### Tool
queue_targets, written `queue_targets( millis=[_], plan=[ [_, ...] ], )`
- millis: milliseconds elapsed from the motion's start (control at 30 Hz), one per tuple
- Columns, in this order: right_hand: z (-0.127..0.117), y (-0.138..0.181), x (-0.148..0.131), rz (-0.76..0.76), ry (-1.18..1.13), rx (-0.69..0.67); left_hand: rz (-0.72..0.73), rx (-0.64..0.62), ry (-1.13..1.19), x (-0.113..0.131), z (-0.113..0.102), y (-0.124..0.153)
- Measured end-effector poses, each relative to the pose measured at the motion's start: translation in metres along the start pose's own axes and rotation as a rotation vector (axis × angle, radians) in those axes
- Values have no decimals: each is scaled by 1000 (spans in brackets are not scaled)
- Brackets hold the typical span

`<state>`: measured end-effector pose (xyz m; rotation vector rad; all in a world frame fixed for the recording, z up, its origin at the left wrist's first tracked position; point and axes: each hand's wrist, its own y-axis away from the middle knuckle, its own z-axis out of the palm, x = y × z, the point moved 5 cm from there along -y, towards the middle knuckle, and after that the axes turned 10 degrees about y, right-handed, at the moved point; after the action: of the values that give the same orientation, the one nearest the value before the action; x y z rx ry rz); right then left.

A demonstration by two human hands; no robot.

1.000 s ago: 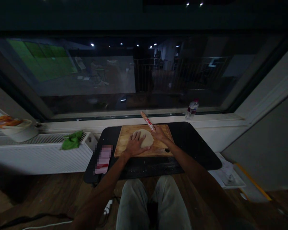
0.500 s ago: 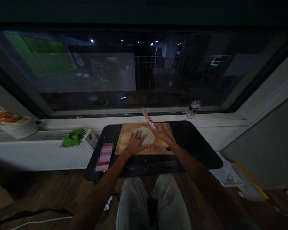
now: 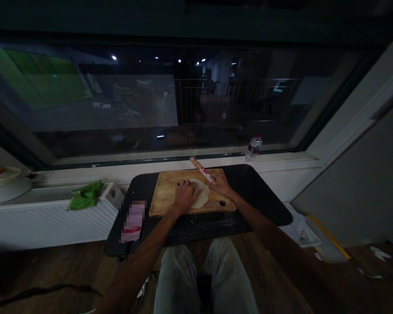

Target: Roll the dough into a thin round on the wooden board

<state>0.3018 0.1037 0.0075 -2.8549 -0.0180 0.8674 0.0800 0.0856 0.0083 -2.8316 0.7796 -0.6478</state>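
A round, flat sheet of dough (image 3: 201,198) lies on a wooden cutting board (image 3: 167,185). My left hand (image 3: 185,195) is on the dough's left part with its fingers bent in and slightly blurred; it covers that edge. Held in my right hand (image 3: 220,183), at the board's right side, is a wooden rolling pin (image 3: 201,169) with a red and white label. The pin slants up and to the left, above the far part of the board, clear of the dough.
The board rests on a small black table (image 3: 252,192). A pixelated pink flat item (image 3: 133,221) lies at its left. Behind, a bottle (image 3: 253,148) stands on the windowsill. A green cloth (image 3: 86,195) hangs over the radiator (image 3: 52,222).
My left hand has gone from lying flat with spread fingers to bent fingers. The dough has shifted slightly nearer and to the right on the board. My right hand still holds the rolling pin.
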Motion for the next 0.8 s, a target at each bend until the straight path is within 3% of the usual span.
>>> queue_targets(
  millis=[133,267,800],
  plan=[
    [13,0,-8,54,12,3,36,-46,98,-14,6,-31],
    [24,-5,-9,79,-38,63,26,-55,155,-23,17,-44],
    [34,-20,-15,78,-221,26,-16,-14,237,-29,26,-46]
  ],
)
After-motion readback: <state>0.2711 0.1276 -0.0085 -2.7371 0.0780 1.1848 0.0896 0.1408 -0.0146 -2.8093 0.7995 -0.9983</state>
